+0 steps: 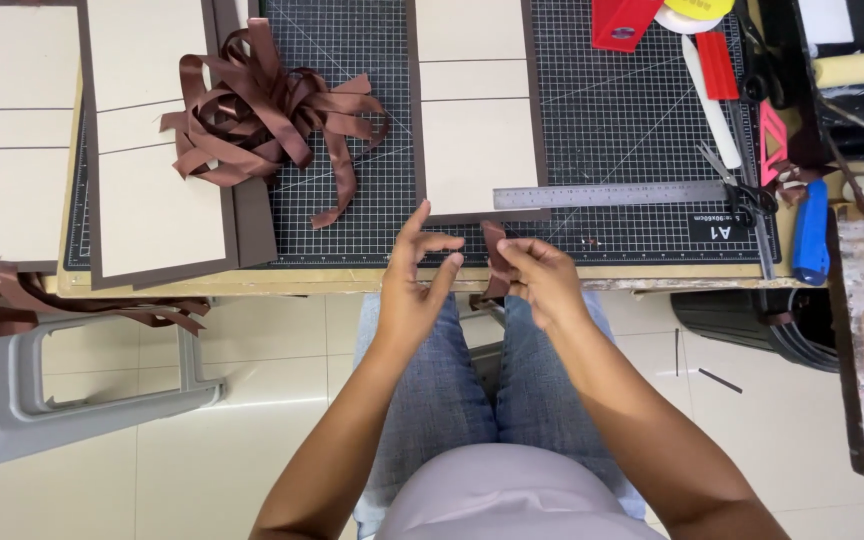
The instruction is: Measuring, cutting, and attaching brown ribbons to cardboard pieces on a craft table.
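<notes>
My right hand point(544, 278) pinches a short piece of brown satin ribbon point(495, 252) at the near edge of the cutting mat point(612, 120). My left hand point(418, 280) hovers just left of it with fingers spread and nothing in them. Both hands are above my lap at the table's front edge. A cream board with brown borders point(474, 110) lies on the mat straight ahead of the hands. A tangled pile of brown ribbon point(267, 110) sits to the far left on the mat.
A steel ruler point(612, 194) lies across the mat, with scissors point(742, 190), a blue-handled tool point(811, 230) and red items point(620, 22) to the right. More cream boards point(152, 140) lie left. A grey plastic stool point(62, 375) and loose ribbon point(42, 305) sit lower left.
</notes>
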